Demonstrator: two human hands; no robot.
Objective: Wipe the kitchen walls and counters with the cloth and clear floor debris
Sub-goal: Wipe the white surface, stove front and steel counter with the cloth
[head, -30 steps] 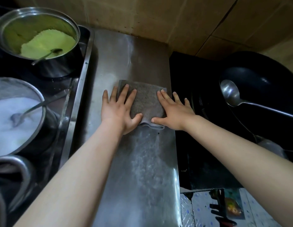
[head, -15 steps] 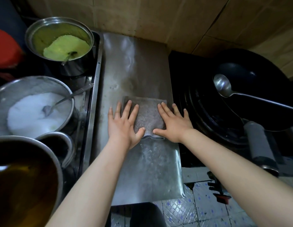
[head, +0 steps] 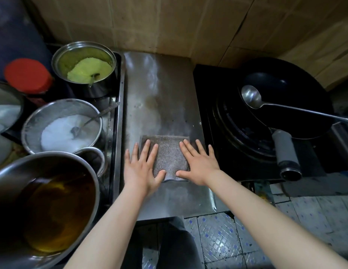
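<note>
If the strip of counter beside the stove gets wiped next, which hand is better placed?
The right hand, probably. It presses flat on the cloth's stove-side half, its fingers nearing the counter's right edge. The left hand covers the far side, beside the pots.

Dim kitchen lit from above w/ soft glare streaks on the steel counter [head: 159, 90] and a bright glint on the ladle [head: 251, 97], the wok [head: 297, 105] and stove area lost in deep shadow, wide-angle bending at the edges, red-lidded jar [head: 27, 76] soft and blurry.
</note>
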